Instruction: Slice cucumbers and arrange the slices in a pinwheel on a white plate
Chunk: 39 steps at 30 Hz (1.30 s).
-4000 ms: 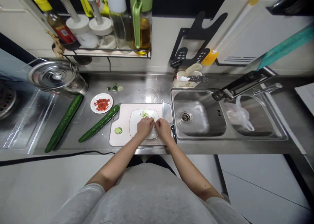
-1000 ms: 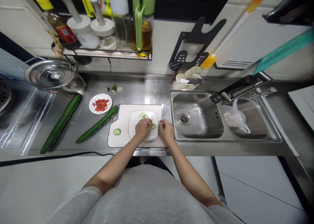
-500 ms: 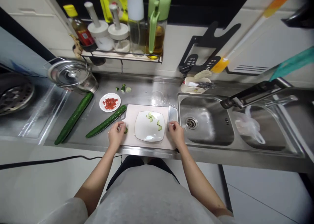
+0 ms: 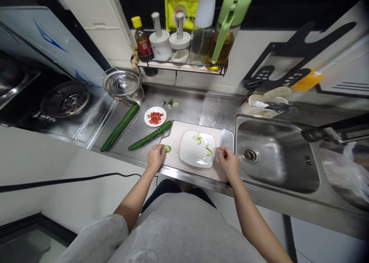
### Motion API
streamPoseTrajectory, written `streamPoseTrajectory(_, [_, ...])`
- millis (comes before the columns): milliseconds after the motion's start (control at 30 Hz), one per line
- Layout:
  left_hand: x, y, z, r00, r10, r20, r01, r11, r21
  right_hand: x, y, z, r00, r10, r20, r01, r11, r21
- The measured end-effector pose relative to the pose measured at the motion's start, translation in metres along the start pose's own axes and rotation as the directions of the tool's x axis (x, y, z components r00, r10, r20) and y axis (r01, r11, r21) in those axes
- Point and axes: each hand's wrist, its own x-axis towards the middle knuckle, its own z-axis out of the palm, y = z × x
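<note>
My left hand (image 4: 156, 157) rests on the left part of the pale cutting board (image 4: 176, 136), fingers pinched on a cucumber slice (image 4: 167, 148). A white plate (image 4: 197, 154) sits in the middle of the board and carries a few thin cucumber pieces (image 4: 202, 142). My right hand (image 4: 228, 161) lies at the plate's right edge, fingers curled, right beside the cleaver (image 4: 226, 139); whether it grips the handle is hidden.
Two whole cucumbers (image 4: 150, 135) (image 4: 120, 127) lie left of the board. A small dish of red bits (image 4: 155, 117) and cucumber ends (image 4: 170, 102) sit behind. A lidded steel pot (image 4: 123, 85), a gas burner (image 4: 64, 99), a condiment rack (image 4: 184, 44) and a double sink (image 4: 276, 155) surround the counter.
Both hands left the plate: the left went to the cucumber slice on the board, the right to the cleaver side. The view swung left, showing the stove.
</note>
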Motion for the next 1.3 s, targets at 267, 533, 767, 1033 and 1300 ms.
streamPoseTrajectory(267, [-0.003, -0.004, -0.001, 1.000, -0.011, -0.013, 0.010, 0.998, -0.058, -0.006, 0.004, -0.002, 1.000, -0.005, 0.012, 0.005, 1.000, 0.015])
streamPoseTrajectory(533, [-0.005, -0.007, 0.005, 0.998, 0.015, -0.058, -0.021, 0.994, -0.104, -0.011, 0.009, -0.009, 0.998, 0.041, -0.056, -0.039, 0.998, 0.039])
streamPoseTrajectory(767, [-0.006, -0.005, 0.005, 0.996, 0.028, -0.082, -0.037, 0.992, -0.117, -0.019, 0.015, -0.011, 0.997, 0.041, -0.060, -0.039, 0.999, 0.030])
streamPoseTrajectory(1033, [-0.007, -0.001, -0.001, 0.995, -0.042, -0.096, 0.018, 0.972, -0.236, -0.025, 0.005, -0.006, 0.997, 0.040, 0.063, -0.034, 0.995, -0.093])
streamPoseTrajectory(1300, [-0.006, 0.018, -0.010, 0.994, -0.091, 0.056, 0.106, 0.761, -0.640, -0.023, -0.017, 0.005, 0.997, -0.038, 0.073, 0.044, 0.996, -0.081])
